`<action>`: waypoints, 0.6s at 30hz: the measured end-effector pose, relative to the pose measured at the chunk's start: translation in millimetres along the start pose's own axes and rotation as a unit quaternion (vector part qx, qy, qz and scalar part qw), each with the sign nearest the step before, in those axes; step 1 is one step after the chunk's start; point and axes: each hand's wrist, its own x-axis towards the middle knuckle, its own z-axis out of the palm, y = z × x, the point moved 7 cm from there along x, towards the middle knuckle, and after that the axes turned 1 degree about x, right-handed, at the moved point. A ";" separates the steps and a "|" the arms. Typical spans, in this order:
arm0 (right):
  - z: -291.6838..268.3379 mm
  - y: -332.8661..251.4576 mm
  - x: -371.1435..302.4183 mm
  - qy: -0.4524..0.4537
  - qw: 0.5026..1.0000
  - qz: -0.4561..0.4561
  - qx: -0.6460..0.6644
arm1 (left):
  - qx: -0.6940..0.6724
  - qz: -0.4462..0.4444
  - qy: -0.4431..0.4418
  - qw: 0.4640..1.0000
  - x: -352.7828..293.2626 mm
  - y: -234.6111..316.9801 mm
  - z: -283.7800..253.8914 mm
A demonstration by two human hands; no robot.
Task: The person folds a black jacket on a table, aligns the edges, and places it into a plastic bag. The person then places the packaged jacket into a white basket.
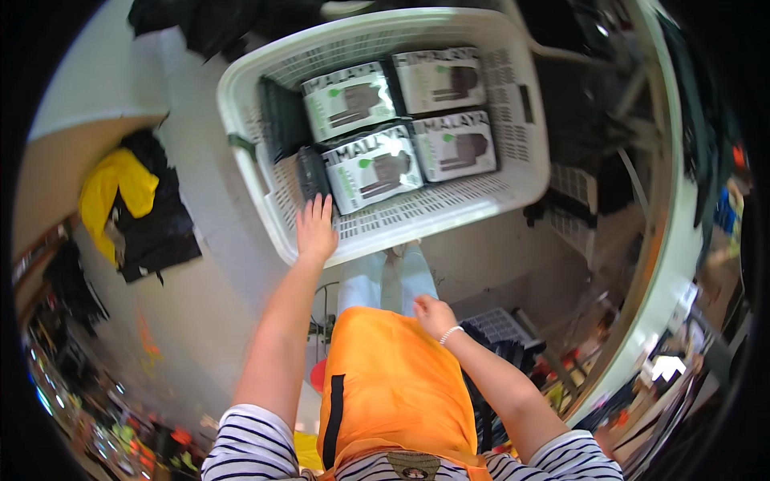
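In front of me a white plastic laundry-style basket (521, 164) holds several flat bagged packages with white-and-black labels that picture dark garments. The nearest one, a labelled package (373, 170), lies on the left side. Beside it a dark rolled or folded package (311, 172) leans along the basket's left end. My left hand (318, 232) reaches over the near left rim, fingers stretched out, their tips at the lower end of that dark package. My right hand (435, 317) hangs by my orange apron (397, 373), fingers curled, with nothing visible in them.
A yellow-and-black garment (132, 196) lies on a pale surface at left. Along the right runs a long pale table edge (662, 240). Beneath it stand a grey crate (497, 326) and dark items. Dark bundles (204, 20) lie beyond the basket.
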 end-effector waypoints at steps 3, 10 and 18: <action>-29.7 82.0 -82.9 0.113 0.988 0.082 0.061 | -0.131 -0.035 -0.046 0.990 -27.5 51.2 8.6; 47.5 187.0 -285.3 0.200 0.900 0.321 0.217 | -0.124 0.164 -0.206 0.957 -112.3 111.0 -18.8; 221.3 178.2 -319.7 0.270 0.724 0.394 0.498 | 0.179 0.182 -0.308 0.917 -54.3 54.6 -58.3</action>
